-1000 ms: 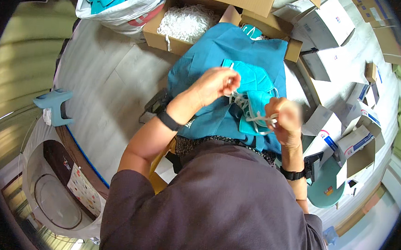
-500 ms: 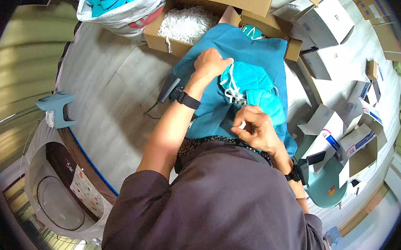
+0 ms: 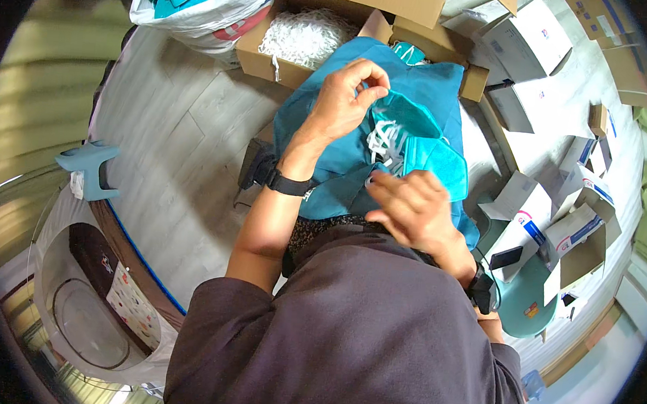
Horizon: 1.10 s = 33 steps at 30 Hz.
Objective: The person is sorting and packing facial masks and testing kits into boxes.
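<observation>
A teal cloth [image 3: 328,138] is spread over my lap. On it lie teal face masks [image 3: 425,141] with white ear straps [image 3: 385,142]. My left hand [image 3: 346,98], with a black watch on its wrist, reaches forward and pinches the edge of a teal mask at its far end. My right hand [image 3: 409,204] hovers close over the near end of the masks, fingers curled, touching the white straps; whether it grips them is hidden.
A cardboard box [image 3: 289,46] of white straps stands ahead, a plastic bag [image 3: 195,1] of teal masks to its left. Several small white cartons [image 3: 541,90] lie at the right, by a teal round stool [image 3: 526,306]. Pale wood floor on the left.
My left hand stretched forward from beside my right hand to the far end of the masks. My right hand came in toward my body, over the straps.
</observation>
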{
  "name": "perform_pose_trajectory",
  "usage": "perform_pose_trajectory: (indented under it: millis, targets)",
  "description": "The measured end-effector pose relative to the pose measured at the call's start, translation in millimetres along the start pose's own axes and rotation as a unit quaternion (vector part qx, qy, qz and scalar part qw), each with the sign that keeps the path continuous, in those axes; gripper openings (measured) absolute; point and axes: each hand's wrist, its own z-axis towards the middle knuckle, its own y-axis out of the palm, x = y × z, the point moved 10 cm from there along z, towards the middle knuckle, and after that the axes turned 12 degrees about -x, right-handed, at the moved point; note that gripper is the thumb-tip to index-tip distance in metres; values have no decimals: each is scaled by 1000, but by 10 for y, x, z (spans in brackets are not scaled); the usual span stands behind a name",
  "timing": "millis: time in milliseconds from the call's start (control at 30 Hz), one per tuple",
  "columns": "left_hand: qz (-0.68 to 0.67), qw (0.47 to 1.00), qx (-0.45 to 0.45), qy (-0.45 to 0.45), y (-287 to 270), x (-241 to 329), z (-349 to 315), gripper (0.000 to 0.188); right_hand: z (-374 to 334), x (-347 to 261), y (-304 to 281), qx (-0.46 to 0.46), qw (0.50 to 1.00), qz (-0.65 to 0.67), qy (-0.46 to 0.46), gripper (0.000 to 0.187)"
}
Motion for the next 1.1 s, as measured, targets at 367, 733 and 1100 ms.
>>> perform_pose_trajectory:
  millis: [367, 733, 1100]
  targets:
    - [-202, 977, 13, 61, 10, 482, 104, 16, -436, 1233, -497, 308, 866, 239, 313, 18]
    - [-190, 981, -14, -16, 545, 81, -52, 28, -541, 1453, -469, 350, 798, 371, 320, 26]
    - [-328, 924, -191, -53, 810, 242, -188, 30, -721, 1727, -364, 358, 760, 412, 354, 18]
